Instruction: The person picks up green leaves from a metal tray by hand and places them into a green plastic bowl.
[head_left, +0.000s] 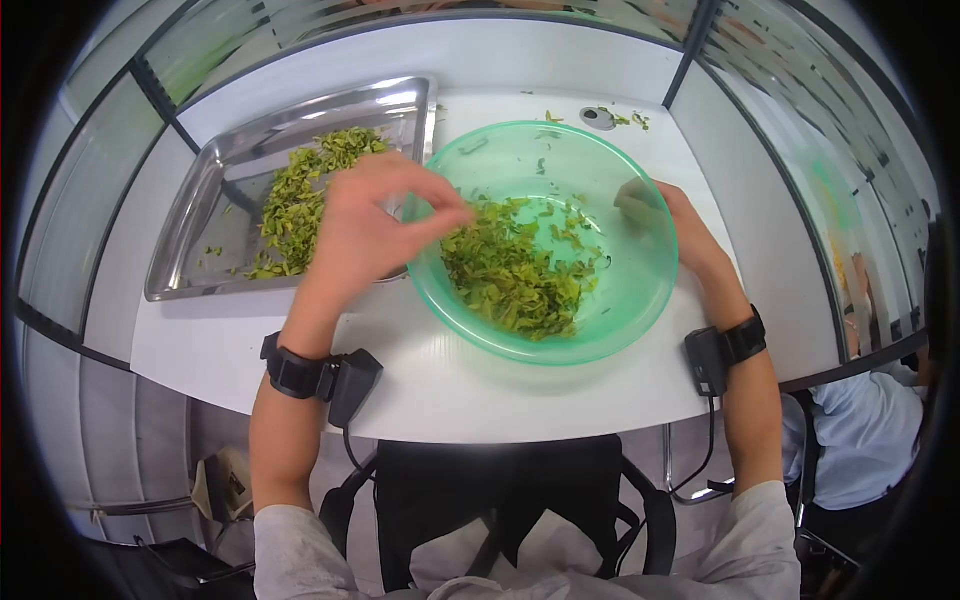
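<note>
A translucent green plastic bowl (640, 310) holds a heap of chopped green leaves (520, 280), gathered toward its left and near side. My right hand (680, 225) grips the bowl at its right side; its fingers show through the wall. Over the bowl's left rim, my left hand (385, 220) has thumb and fingertips pressed together in a pinch, just above the leaves. Whatever might be between those fingertips is too small to make out. To the left, a rectangular metal tray (205, 225) carries another pile of chopped leaves (295, 205), partly covered by my left hand.
The white table (450, 395) has upright panels on its sides and back. Leaf scraps lie around a round cable hole (597, 118) at the back right. A black chair (500, 500) is below the front edge. Another person's light blue clothing (865, 435) appears at lower right.
</note>
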